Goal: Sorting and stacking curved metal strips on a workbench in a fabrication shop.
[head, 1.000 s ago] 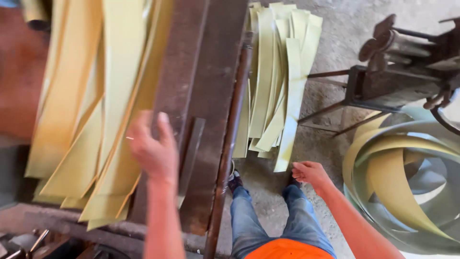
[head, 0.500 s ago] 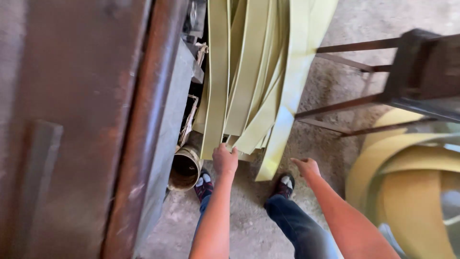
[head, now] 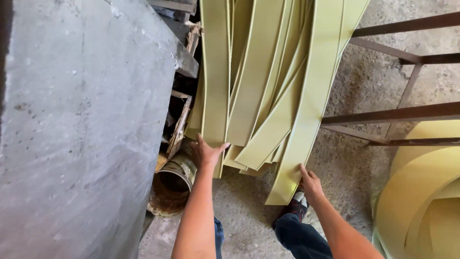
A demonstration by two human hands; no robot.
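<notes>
Slab: a broad grey slab (head: 81, 124) fills the space left of the strips; its face is rough, mottled and pitted like concrete, with one slanting edge toward them.
Wood scraps: splintered wooden pieces (head: 182, 120) sit in the dark gap between the slab and the strips, dry and ragged at the ends.
Pipe: a rusty round pipe (head: 170, 184) lies below the left edge of the strips, its open mouth dark and its rim flaked brown.
Left hand: the left hand (head: 206, 152) is at the lower end of the leftmost strips, fingers spread and pressed flat on them, thumb out to the side; it is not closed around anything.
Strips: the pale yellow-green strips (head: 268, 81) hang in a thick bunch from the top of the view, long, flat and smooth like rubber or plastic sheet, with straight cut edges, overlapping and fanning slightly at their lower ends.
Right hand: the right hand (head: 311, 184) is at the bottom tip of the longest strip, on the right side of the bunch, fingers touching its edge; a firm grasp cannot be told.
Shoe: a dark shoe (head: 294, 206) stands on the gritty floor just under that strip's tip.
Frame: brown rusty metal bars (head: 393, 115) run right of the strips, thin and straight.
Coil: wide pale yellow curved bands (head: 426, 192) lie far right of the strips, smooth and rolled.
</notes>
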